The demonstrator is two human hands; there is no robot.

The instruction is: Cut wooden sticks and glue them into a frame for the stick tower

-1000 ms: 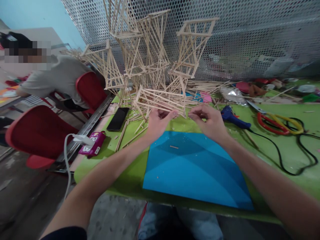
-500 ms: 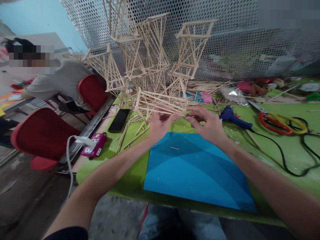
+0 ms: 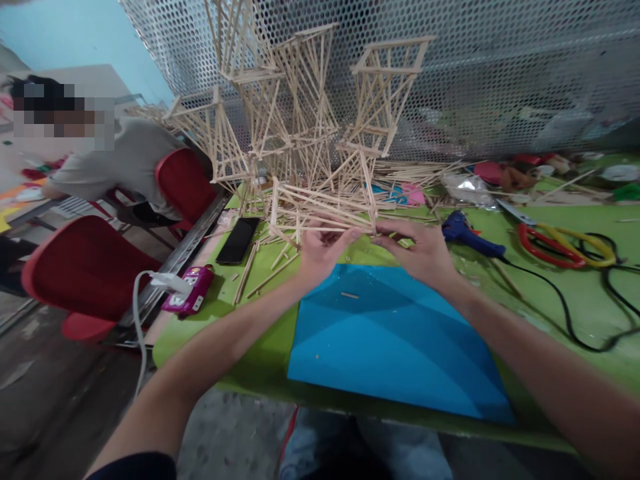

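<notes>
Between my hands is a frame of thin wooden sticks (image 3: 320, 199), lying on its side above the table. My left hand (image 3: 323, 252) is closed on its lower edge, thumb along a stick. My right hand (image 3: 415, 250) pinches the frame's right corner, where several stick ends meet. Below my hands a blue sheet (image 3: 390, 340) lies on the green table, with a short stick piece (image 3: 349, 295) on it. Behind the frame stand several taller stick towers (image 3: 310, 93).
A blue glue gun (image 3: 473, 235) with a black cord and red-yellow scissors (image 3: 560, 245) lie to the right. On the left are a black phone (image 3: 239, 241) and a purple power socket (image 3: 189, 291). A person (image 3: 120, 160) sits far left beyond a red chair (image 3: 85, 273). Loose sticks (image 3: 420, 172) lie behind.
The stick frame has tilted slightly, its left end shifting a little. My right hand has moved slightly right and down and its fingers press closer on the corner. The left hand barely moves.
</notes>
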